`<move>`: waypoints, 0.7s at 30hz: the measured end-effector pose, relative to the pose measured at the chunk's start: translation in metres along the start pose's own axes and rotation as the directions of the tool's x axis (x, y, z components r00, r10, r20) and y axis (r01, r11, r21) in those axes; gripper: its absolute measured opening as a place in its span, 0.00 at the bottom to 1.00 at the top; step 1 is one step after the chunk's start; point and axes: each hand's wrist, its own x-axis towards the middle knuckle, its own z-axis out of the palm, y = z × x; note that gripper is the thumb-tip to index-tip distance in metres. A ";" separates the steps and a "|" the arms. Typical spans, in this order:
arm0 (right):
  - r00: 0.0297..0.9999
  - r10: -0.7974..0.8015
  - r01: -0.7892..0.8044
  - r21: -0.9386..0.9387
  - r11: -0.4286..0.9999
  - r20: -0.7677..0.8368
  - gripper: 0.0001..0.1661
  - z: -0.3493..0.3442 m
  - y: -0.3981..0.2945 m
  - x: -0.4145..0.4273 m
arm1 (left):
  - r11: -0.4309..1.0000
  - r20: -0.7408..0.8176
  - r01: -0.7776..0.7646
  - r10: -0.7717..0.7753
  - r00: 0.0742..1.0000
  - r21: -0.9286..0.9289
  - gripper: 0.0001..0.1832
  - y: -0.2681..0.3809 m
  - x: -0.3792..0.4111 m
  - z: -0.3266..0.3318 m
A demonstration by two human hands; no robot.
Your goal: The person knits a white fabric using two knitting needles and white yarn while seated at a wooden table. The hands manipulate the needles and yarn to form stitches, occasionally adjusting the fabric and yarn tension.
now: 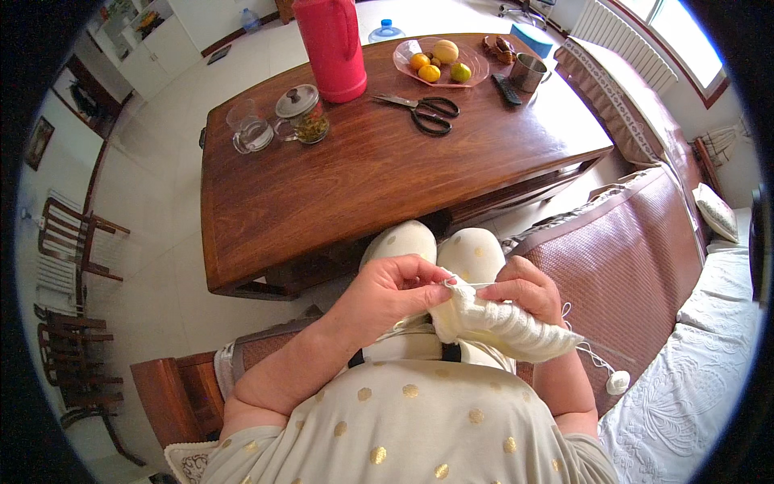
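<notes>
Above my lap, white knitting (508,330) hangs between my two hands, bunched along a needle whose thin end sticks out at the lower right. My left hand (402,284) pinches the knitting's left end, with a needle tip showing at its fingers. My right hand (526,287) grips the work near its upper edge, and a strand of white yarn stretches between the two hands. A small ball of white yarn (617,382) lies on the seat at the right, joined to loose strands. Part of the needles is hidden by fingers and knitting.
On the wooden table (290,199) stand a red thermos (331,51), a glass teapot (310,124), a glass mug (254,136) and a metal mug (529,72). Scissors (432,114), a remote control (507,89) and a fruit plate (471,78) are there too. A cushion (715,212) rests at right.
</notes>
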 end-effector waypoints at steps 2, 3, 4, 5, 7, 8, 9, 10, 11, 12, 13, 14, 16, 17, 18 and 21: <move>0.998 0.060 -0.061 0.082 0.995 0.013 0.19 0.004 0.001 -0.001 | 1.000 0.026 0.024 -0.024 0.999 0.013 0.08 0.000 0.001 0.002; 1.000 0.011 -0.011 -0.006 1.000 0.008 0.19 0.005 0.000 0.002 | 1.000 0.031 0.012 -0.012 0.999 0.000 0.08 -0.002 0.002 0.003; 0.999 -0.038 0.038 -0.094 0.995 0.007 0.19 0.008 -0.001 0.008 | 1.000 0.036 0.001 0.000 0.999 -0.012 0.08 -0.007 0.003 0.004; 0.996 -0.086 0.087 -0.182 0.979 0.010 0.19 0.009 -0.004 0.011 | 1.000 0.042 -0.011 0.012 0.999 -0.025 0.08 -0.012 0.004 0.003; 0.995 -0.095 0.104 -0.370 0.923 0.045 0.19 0.006 -0.009 0.014 | 0.988 0.063 0.072 -0.064 0.996 -0.138 0.09 -0.019 0.007 -0.008; 0.993 -0.089 0.111 -0.405 0.907 0.071 0.20 0.004 -0.009 0.017 | 0.974 0.077 0.114 -0.101 0.992 -0.193 0.10 -0.020 0.008 -0.011; 0.992 -0.082 0.117 -0.439 0.891 0.097 0.20 0.002 -0.010 0.019 | 0.971 0.056 0.114 -0.104 0.993 -0.209 0.10 -0.020 0.008 -0.010; 0.994 -0.010 0.050 -0.369 0.928 0.110 0.21 0.002 -0.013 0.024 | 0.968 0.034 0.113 -0.108 0.994 -0.224 0.10 -0.020 0.008 -0.007; 0.990 0.061 -0.021 -0.297 0.955 0.129 0.23 0.003 -0.016 0.032 | 0.964 0.012 0.112 -0.112 0.994 -0.240 0.10 -0.020 0.008 -0.004; 0.980 0.132 -0.096 -0.226 0.969 0.152 0.24 0.004 -0.017 0.039 | 0.961 0.013 0.109 -0.109 0.994 -0.254 0.10 -0.019 0.008 0.001; 0.981 0.079 -0.050 -0.159 0.986 0.178 0.25 0.008 -0.012 0.044 | 0.958 0.014 0.106 -0.106 0.994 -0.268 0.10 -0.017 0.009 0.006; 0.979 0.023 -0.005 -0.090 0.996 0.201 0.26 0.013 -0.003 0.046 | 0.954 0.015 0.103 -0.103 0.995 -0.281 0.10 -0.017 0.010 0.009; 0.984 -0.038 0.043 -0.028 0.999 0.173 0.31 0.019 0.005 0.046 | 0.959 0.006 0.064 -0.065 0.998 -0.277 0.10 -0.016 0.009 0.007; 0.986 -0.066 0.086 -0.125 0.988 0.155 0.31 0.015 0.002 0.045 | 0.960 0.002 0.046 -0.047 0.999 -0.275 0.10 -0.015 0.009 0.006; 0.985 -0.096 0.126 -0.219 0.967 0.143 0.32 0.006 -0.003 0.043 | 0.972 -0.018 0.045 -0.051 0.999 -0.232 0.10 -0.014 0.008 0.004; 0.980 -0.192 0.199 -0.290 0.936 0.054 0.25 -0.001 -0.003 0.028 | 0.977 -0.047 0.062 -0.073 0.996 -0.204 0.11 -0.007 0.004 -0.005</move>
